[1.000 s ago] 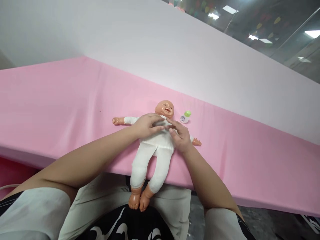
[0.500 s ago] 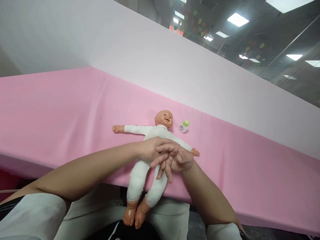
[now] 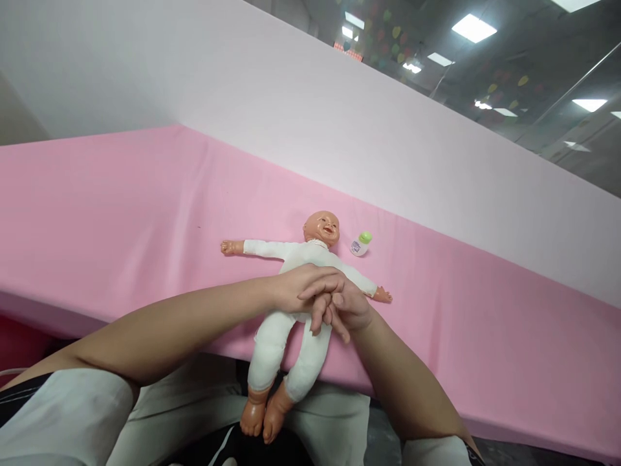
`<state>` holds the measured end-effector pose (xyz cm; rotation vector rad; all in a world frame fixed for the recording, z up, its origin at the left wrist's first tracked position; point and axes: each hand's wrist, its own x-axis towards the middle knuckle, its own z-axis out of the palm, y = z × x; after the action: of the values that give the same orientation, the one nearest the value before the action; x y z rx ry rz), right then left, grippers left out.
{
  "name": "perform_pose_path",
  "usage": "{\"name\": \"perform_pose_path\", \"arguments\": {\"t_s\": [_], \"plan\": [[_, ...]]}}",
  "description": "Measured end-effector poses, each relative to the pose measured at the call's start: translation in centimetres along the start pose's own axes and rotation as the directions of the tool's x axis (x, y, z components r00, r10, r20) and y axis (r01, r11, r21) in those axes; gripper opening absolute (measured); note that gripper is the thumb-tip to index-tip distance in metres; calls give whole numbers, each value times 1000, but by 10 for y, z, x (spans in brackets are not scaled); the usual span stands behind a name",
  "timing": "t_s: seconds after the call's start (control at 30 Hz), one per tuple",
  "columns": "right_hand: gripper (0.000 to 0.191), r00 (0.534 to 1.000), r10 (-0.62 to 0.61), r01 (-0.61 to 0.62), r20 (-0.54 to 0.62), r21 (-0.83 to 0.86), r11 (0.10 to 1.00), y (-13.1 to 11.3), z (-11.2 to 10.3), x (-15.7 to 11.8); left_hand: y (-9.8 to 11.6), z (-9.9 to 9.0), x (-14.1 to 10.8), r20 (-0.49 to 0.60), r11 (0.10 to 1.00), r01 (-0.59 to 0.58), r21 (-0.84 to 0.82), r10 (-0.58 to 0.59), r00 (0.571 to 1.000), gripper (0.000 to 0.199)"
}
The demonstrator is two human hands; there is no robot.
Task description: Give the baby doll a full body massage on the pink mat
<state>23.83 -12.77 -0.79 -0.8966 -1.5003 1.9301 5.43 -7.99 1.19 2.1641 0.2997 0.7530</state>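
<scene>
A baby doll (image 3: pixel 319 259) in white cloth lies face up on the pink-covered table (image 3: pixel 145 213), arms spread and feet over the front edge. Over its belly, my left hand (image 3: pixel 308 285) and my right hand (image 3: pixel 352 304) press together, fingers interlaced and wrapped round each other. No object shows between them. Just right of the doll's head is a small clear bottle (image 3: pixel 361 244) with a green cap.
A white wall (image 3: pixel 339 123) rises behind the table, with a window (image 3: pixel 466 71) above it showing ceiling lights. Something red (image 3: pixel 19 346) stands below the table at the left. My legs are under the front edge.
The fingers of both hands have closed more tightly into each other, and the right fingers have shifted. The view has moved slightly; the doll and bottle lie as before.
</scene>
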Motion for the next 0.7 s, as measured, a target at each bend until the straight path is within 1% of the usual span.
{"name": "perform_pose_path", "arguments": {"t_s": [0.03,0.07,0.1,0.13,0.17,0.2,0.23,0.3,0.33,0.37,0.43,0.5,0.57,0.63,0.7], "plan": [[71,996,-75,74,-52,-19,997,-2,2,-2,-1,-2,0,-16,999,21,-25,-21,1000,40],[67,979,-170,164,-112,-69,984,-5,5,-3,-4,-6,-1,-40,998,41,-50,-43,998,40],[61,947,-279,254,-162,-159,954,-8,7,-5,-8,-11,-2,-68,996,61,-71,-65,996,40],[54,904,-384,324,-189,-284,902,-11,10,-6,-14,-17,-3,-97,992,81,-92,-90,991,42],[47,860,-478,371,-177,-426,825,-14,13,-7,-22,-25,-4,-166,988,110,-106,-126,978,42],[41,826,-549,397,-128,-560,727,-16,16,-8,-30,-32,-5,-221,982,159,-100,-177,959,42],[37,806,-589,412,-55,-663,625,-18,19,-8,-39,-40,-6,-286,976,207,-63,-216,934,42],[36,805,-583,442,108,-765,468,-18,26,-7,-56,-52,-8,-402,941,326,89,-266,876,37],[38,813,-553,456,182,-790,410,-18,29,-6,-64,-57,-9,-418,905,391,169,-293,860,35],[41,824,-513,461,242,-812,357,-17,32,-5,-69,-60,-9,-417,867,435,242,-312,854,33],[53,863,-413,423,291,-863,277,-15,35,-2,-76,-61,-9,-386,809,464,361,-323,864,32],[68,912,-325,330,250,-917,222,-15,34,0,-78,-60,-8,-354,785,440,436,-300,886,34],[75,947,-273,222,168,-958,182,-18,28,1,-77,-58,-7,-336,773,412,482,-271,902,37],[73,964,-254,121,77,-980,161,-20,16,3,-75,-57,-7,-324,768,396,503,-258,910,40],[71,965,-262,30,-18,-984,175,-22,1,4,-73,-56,-8,-318,768,388,509,-251,914,41]]}}
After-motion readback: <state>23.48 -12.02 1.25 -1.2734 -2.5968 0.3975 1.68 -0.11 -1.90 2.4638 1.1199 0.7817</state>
